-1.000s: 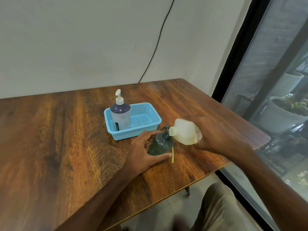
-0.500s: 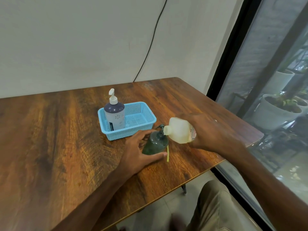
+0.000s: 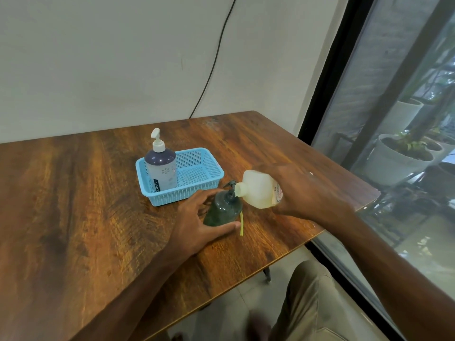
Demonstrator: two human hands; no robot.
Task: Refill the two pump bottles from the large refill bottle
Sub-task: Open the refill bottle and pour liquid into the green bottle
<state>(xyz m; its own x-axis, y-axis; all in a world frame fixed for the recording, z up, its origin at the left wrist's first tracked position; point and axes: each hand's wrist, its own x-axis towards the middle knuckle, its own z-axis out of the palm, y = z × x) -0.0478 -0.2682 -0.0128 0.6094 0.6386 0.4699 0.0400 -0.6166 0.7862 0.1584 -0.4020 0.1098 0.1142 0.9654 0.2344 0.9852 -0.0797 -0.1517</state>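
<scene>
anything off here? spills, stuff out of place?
No spill shows. One oddity: a thin yellow tube lies on the brown wooden table beside the dark green plastic bottle that the left hand holds, while the right hand tilts the pale yellow refill bottle over it. Perhaps a dip tube.

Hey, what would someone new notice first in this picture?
The right hand tips a pale refill bottle mouth-first at the neck of a dark green bottle, gripped by the left hand on the wooden table. Behind them, a purple pump bottle stands in a blue basket.
</scene>
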